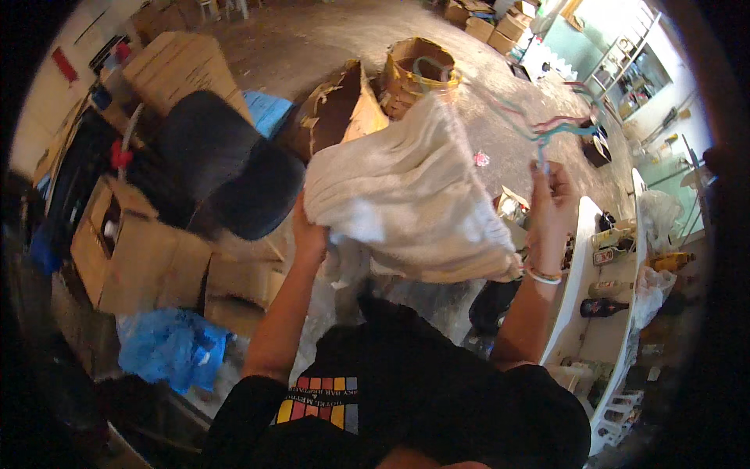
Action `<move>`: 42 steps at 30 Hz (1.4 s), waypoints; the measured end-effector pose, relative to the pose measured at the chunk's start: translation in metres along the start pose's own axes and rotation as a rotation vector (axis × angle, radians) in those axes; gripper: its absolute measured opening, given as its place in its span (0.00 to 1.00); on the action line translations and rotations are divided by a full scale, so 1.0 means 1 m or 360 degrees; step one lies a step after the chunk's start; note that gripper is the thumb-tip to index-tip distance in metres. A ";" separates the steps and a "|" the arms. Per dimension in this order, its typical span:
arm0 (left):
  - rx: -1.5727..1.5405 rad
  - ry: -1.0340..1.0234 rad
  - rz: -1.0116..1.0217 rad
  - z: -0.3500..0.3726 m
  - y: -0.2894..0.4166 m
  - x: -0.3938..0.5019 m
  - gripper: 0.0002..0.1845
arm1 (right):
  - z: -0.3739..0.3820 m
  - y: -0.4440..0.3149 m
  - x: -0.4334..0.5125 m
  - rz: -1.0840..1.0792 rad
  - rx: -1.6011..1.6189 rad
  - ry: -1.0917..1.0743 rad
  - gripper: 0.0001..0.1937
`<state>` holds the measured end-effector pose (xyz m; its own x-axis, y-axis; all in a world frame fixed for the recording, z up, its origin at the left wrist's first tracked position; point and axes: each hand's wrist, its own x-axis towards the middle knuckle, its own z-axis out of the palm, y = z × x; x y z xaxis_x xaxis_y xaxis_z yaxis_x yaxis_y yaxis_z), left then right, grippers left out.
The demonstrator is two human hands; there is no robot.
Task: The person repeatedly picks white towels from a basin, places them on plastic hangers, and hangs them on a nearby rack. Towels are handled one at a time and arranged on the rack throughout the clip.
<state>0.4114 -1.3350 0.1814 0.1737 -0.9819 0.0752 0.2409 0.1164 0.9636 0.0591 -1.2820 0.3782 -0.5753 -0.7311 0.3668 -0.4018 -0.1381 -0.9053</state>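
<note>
Off-white, soft fabric point(404, 187) spreads in loose folds in front of my chest. My left hand point(309, 237) grips its left side, with the fingers partly hidden behind the cloth. Raised to the right, my right hand point(551, 193) pinches a thin bundle of teal and pink cord point(545, 138). Loose loops of that cord fan out above the fingers, blurred by motion. Whether the cord is joined to the cloth cannot be made out. The cloth's lower right corner comes close to my right wrist, which wears bracelets.
A dark padded chair point(225, 167) stands left, among cardboard boxes point(152, 269) and a blue plastic bag point(173, 346). Ahead are a torn cardboard carton point(337, 108) and a round, worn basket-like container point(419, 73). On the right, a white shelf unit point(577, 293) holds several bottles.
</note>
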 end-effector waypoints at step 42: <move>0.0072 0.0534 -0.0376 0.013 -0.285 0.729 0.24 | 0.626 0.258 0.451 0.0402 0.0337 -0.0768 0.19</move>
<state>0.4571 -2.0858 -0.0348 0.4222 -0.8768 -0.2301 0.2704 -0.1205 0.9552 0.1417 -2.0658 0.1762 -0.2250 -0.9735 0.0396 -0.1143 -0.0140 -0.9933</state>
